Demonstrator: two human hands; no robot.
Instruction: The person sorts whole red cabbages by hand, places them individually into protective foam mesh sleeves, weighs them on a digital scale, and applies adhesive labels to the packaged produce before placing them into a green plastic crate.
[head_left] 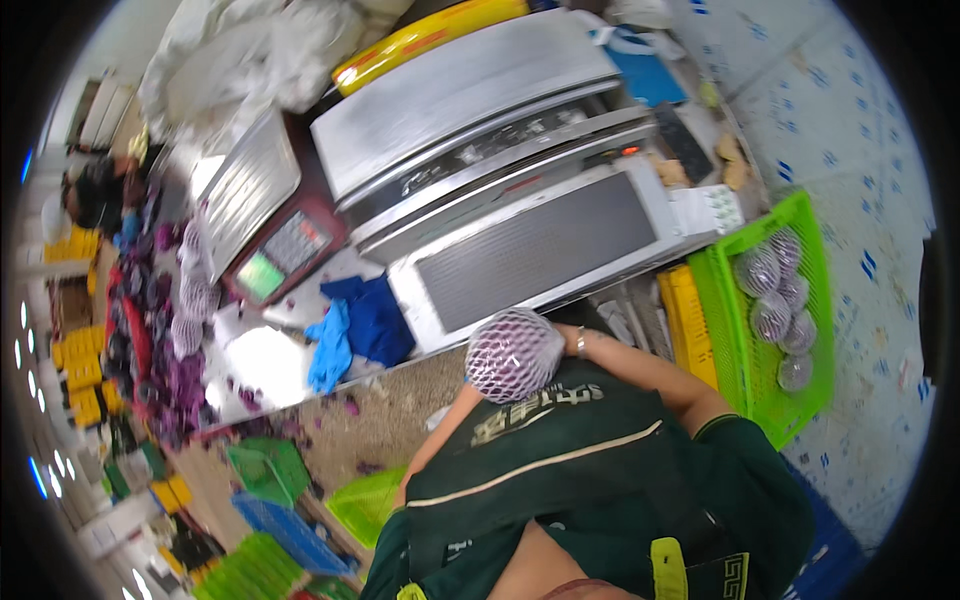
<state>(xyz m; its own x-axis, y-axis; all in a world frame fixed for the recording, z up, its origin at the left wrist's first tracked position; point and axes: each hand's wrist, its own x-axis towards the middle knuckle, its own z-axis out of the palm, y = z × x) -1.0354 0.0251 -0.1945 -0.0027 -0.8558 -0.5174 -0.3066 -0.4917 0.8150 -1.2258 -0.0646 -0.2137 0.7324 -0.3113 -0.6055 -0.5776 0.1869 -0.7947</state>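
A round red cabbage (514, 358) in a white foam net is held up in front of my dark green apron (540, 450). My right hand (571, 339) is at its right side, with a metal band on the wrist. From the lower left, my left hand (472, 392) meets its underside. The cabbage hides most of the fingers of both hands, which are closed about it. Just beyond lies the grey ribbed plate (540, 250) of a metal wrapping machine (470, 110).
Left of the machine stand a red scale (285, 250) and blue gloves (365, 320). Several netted cabbages (192, 290) and purple leaves (180, 390) lie farther left. A green crate (822, 340) on the right holds several netted balls. A yellow film roll (430, 45) lies behind.
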